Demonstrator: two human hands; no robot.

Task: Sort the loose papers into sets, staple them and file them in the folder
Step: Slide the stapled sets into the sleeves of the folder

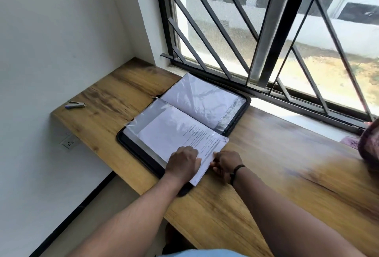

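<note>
Two hands work at the near edge of the open folder [235, 113] on the wooden surface [266, 174]. In the head view, the left hand [183, 162] presses flat on the paper set [184, 133], its grip loose; the right hand [226, 163] pinches the set's near corner. Filing seems under way: next, slide the set fully into the clear sleeve. The stapler [75, 105] lies well apart.
</note>
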